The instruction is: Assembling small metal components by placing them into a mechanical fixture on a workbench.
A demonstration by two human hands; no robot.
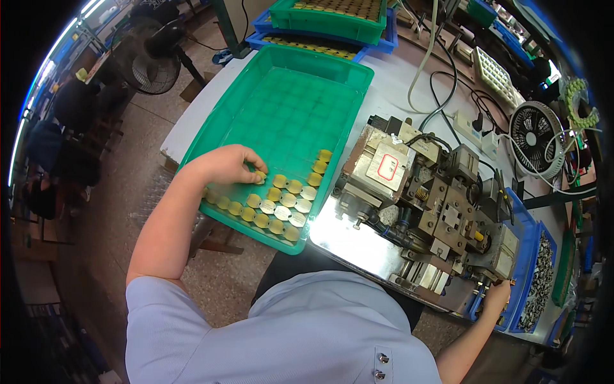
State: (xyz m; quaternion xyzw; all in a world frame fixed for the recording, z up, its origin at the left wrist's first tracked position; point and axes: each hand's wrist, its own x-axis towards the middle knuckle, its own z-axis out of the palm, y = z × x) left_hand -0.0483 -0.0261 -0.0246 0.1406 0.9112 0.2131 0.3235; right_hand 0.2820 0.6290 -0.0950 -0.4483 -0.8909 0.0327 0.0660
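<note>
My left hand (231,165) is over the near part of a green plastic tray (208,131), its thumb and fingers closed on a small brass-coloured metal piece (260,176). Beside it, rows of similar rounded brass-coloured pieces (261,220) lie along the tray's near edge and right side, some shining pale. At the right end of a metal bench machine (441,211), my right hand (496,297) is closed near a blue fitting (474,299). A small orange-brown bit shows at its fingertips; what it is cannot be made out.
Behind the green tray stand stacked green and blue trays (326,25) of pieces. A blue bin (540,281) of small metal parts stands right of the machine. Cables and a small fan (536,137) are at the back right; a larger fan (152,70) stands at the far left.
</note>
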